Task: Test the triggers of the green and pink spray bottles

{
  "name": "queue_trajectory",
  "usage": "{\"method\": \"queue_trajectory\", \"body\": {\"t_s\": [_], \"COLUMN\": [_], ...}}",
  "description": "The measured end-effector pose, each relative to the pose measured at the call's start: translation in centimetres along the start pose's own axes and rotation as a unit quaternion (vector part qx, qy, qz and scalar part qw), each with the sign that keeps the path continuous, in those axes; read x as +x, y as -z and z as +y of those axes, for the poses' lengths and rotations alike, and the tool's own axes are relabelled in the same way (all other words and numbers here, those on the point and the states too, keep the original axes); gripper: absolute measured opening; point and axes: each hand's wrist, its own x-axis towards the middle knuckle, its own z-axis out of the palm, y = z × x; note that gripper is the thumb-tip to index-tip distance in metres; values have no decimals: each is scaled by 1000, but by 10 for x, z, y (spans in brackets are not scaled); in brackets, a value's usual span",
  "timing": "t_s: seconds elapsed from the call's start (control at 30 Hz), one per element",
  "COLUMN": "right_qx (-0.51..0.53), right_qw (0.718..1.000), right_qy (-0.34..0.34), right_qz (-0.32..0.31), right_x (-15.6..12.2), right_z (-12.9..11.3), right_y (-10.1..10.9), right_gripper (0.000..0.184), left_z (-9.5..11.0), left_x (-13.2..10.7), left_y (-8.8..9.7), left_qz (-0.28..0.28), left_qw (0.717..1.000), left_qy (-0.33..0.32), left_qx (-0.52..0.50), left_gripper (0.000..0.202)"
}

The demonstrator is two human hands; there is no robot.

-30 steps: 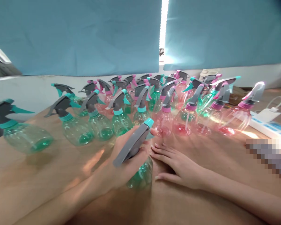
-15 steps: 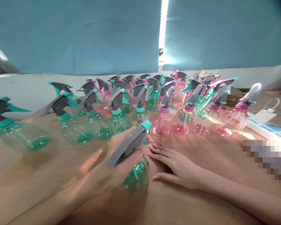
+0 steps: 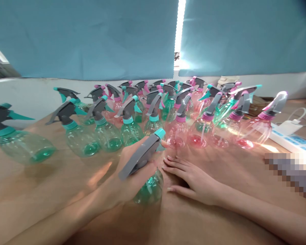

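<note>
My left hand [image 3: 136, 166] is wrapped round the neck of a green spray bottle [image 3: 151, 190] with a grey and teal trigger head. The bottle stands near the front of the brown table [image 3: 193, 224], its nozzle end facing away to the right. The fingers hide its collar and most of its trigger. To the right, my right hand [image 3: 191, 177] lies palm down on the table with the fingers stretched out, holding nothing. Just beyond my hands are a clear green spray bottle [image 3: 154, 125] and a pink spray bottle [image 3: 177, 134].
Several more green and pink spray bottles crowd the table behind, with one green bottle [image 3: 28, 146] at far left. A white power strip [image 3: 293, 139] with a white plug and cable lies at right, near a pixelated patch [image 3: 293, 173]. Blue curtains [image 3: 91, 41] hang at the back.
The view has shifted very slightly. My left hand still grips the green spray bottle, and my right hand stays flat on the table.
</note>
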Motion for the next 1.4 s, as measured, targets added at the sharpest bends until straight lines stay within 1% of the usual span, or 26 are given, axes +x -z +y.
{"method": "queue_trajectory", "body": {"t_s": [0.1, 0.3, 0.47, 0.7, 0.97, 1.4], "right_qx": [5, -2, 3, -19, -8, 2], "right_qw": [1000, 1000, 1000, 1000, 1000, 1000], "right_qy": [3, 5, 7, 1, 7, 7], "right_qz": [7, 4, 12, -9, 7, 10], "right_x": [0, 0, 0, 1, 0, 0], "right_z": [1, 1, 0, -1, -1, -1], "right_y": [0, 1, 1, 2, 1, 2], "right_gripper": [62, 62, 61, 63, 60, 59], "left_z": [-2, -1, 2, 1, 1, 4], "left_x": [-1, -1, 0, -1, -1, 1], "left_y": [-1, 0, 0, 1, 0, 1], "left_qz": [1, -9, -4, -14, -12, -1], "left_qw": [1000, 999, 999, 999, 999, 999], "left_qy": [5, 1, 8, -1, -7, -1], "left_qx": [12, 37, 33, 38, 41, 44], "left_gripper": [35, 39, 37, 39, 38, 39]}}
